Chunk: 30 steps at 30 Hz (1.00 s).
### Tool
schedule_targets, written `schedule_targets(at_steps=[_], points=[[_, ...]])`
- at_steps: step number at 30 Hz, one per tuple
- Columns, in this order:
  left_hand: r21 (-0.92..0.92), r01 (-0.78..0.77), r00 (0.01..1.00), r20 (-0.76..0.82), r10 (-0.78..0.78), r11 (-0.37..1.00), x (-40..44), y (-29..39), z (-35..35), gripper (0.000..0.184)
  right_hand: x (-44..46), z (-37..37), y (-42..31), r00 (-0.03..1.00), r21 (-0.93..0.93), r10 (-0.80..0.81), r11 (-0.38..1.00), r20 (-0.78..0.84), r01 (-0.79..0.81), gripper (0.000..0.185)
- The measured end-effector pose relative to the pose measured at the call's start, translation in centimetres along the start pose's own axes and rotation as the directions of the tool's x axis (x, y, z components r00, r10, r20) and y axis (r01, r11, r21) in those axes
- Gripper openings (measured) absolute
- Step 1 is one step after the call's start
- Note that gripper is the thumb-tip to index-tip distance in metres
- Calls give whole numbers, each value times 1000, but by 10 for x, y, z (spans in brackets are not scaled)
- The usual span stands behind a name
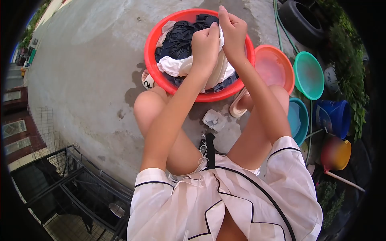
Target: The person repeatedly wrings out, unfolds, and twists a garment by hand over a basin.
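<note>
A large red tub (149, 52) sits on the ground in front of my knees, filled with wet-looking laundry. My left hand (205, 47) is closed in a fist above the tub, and my right hand (233, 33) is closed beside it, a little farther away. Both grip a white cloth (219, 72) that hangs down between my wrists into the tub. Around it lie dark garments (179, 40) and a white piece (175, 66) near the left rim. My fingers hide how the cloth is bunched inside the fists.
An orange basin (275, 66), a green basin (309, 75), a teal basin (297, 120) and a blue bucket (333, 118) stand at the right. A small white container (215, 120) rests between my feet. A green hose (278, 24) and a tyre (301, 22) lie beyond.
</note>
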<state>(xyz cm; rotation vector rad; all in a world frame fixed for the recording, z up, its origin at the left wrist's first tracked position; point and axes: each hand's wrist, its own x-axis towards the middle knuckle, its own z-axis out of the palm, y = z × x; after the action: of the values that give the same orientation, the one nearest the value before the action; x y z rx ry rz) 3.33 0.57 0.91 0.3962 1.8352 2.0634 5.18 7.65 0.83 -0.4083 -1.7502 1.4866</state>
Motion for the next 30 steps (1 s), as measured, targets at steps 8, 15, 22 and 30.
schedule_targets(at_steps=[8,15,22,30], points=[[-154,-95,993,-86,82,983,11,-5,-6,40,-11,6,-6,997,-4,-41,999,58,42,41],[-319,86,995,81,-63,944,22,-1,-25,21,-29,13,-9,990,-46,-118,991,77,122,39],[37,2,1000,12,-3,999,3,-3,0,38,6,-3,-1,999,-16,23,1000,-26,-23,40],[-96,70,996,-57,-76,993,4,6,-3,36,1,6,6,999,43,-17,999,36,15,41]])
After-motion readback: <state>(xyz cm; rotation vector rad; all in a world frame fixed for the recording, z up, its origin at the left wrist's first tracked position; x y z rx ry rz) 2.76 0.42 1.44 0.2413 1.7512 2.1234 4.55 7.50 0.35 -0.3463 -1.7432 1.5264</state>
